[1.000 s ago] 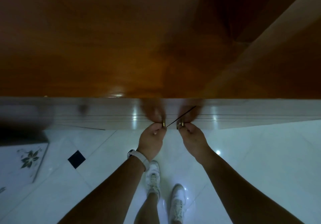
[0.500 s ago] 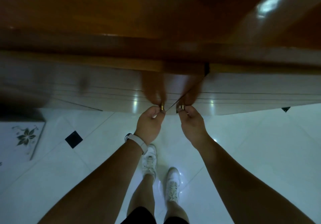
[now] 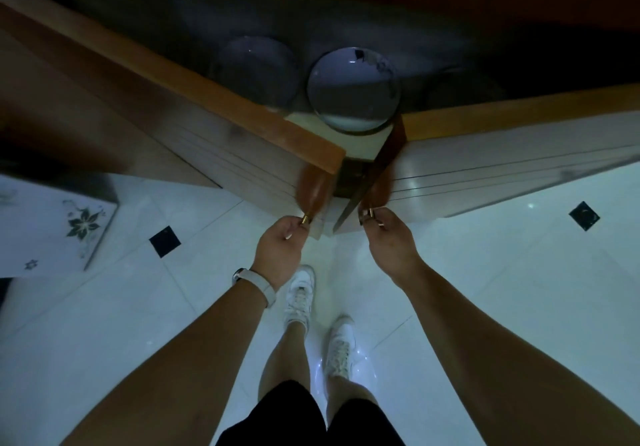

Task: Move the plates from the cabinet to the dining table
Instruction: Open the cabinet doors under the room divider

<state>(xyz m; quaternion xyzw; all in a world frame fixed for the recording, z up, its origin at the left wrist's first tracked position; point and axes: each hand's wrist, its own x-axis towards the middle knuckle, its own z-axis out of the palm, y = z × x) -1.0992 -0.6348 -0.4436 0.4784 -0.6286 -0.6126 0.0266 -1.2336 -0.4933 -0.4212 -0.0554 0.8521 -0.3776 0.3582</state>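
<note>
Task at very start. Left hand (image 3: 281, 250) pinches left door knob (image 3: 304, 219), right hand (image 3: 388, 240) pinches right door knob (image 3: 370, 213); cabinet doors (image 3: 485, 155) part open. Plates (image 3: 353, 91) on shelf inside, untouched. Dining table not in view; all carrying remains.

Plates (image 3: 353, 91) inside cabinet (image 3: 519, 23), behind doors (image 3: 502, 168)

Two round plates on the cabinet shelf (image 3: 360, 136): pale plate (image 3: 353, 91) overhanging its front edge; dim plate (image 3: 256, 71) just left, farther back.
</note>
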